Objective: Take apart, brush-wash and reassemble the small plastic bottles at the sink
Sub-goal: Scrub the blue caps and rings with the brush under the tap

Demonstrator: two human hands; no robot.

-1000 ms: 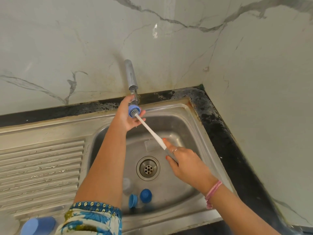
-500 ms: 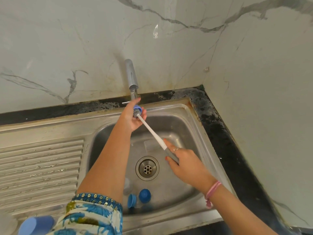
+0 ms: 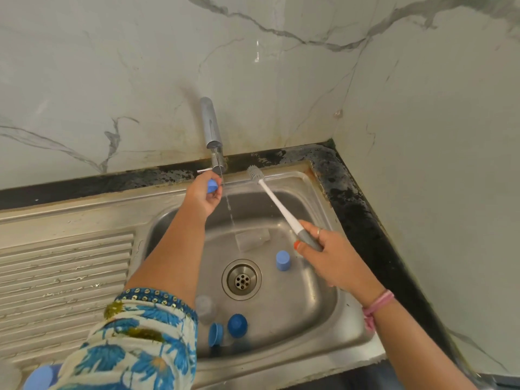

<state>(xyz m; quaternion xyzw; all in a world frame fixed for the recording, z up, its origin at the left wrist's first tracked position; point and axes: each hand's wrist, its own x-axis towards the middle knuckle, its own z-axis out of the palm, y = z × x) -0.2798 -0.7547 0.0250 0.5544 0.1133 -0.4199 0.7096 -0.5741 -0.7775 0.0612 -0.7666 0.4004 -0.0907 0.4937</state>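
Observation:
My left hand (image 3: 204,194) grips a small blue cap (image 3: 212,185) just left of the thin stream falling from the tap (image 3: 212,130). My right hand (image 3: 329,254) holds the grey handle of a white bottle brush (image 3: 277,202); its bristle head points up and away, clear of the cap. In the steel sink (image 3: 315,313) lie a clear bottle body (image 3: 252,239) under the stream, a blue cap (image 3: 282,260) right of the drain, two blue caps (image 3: 237,325) at the front, and a clear bottle (image 3: 205,308) partly hidden by my left arm.
A ribbed draining board (image 3: 64,280) lies left of the basin. A blue-capped item (image 3: 40,377) sits at the bottom left corner. Marble walls close in behind and on the right, with a dark counter strip (image 3: 363,220) along them. The drain (image 3: 241,279) is at the basin's middle.
The brush has come out of the cap and swung to the right. My left hand turned the cap beside the water stream. A blue cap right of the drain is now uncovered.

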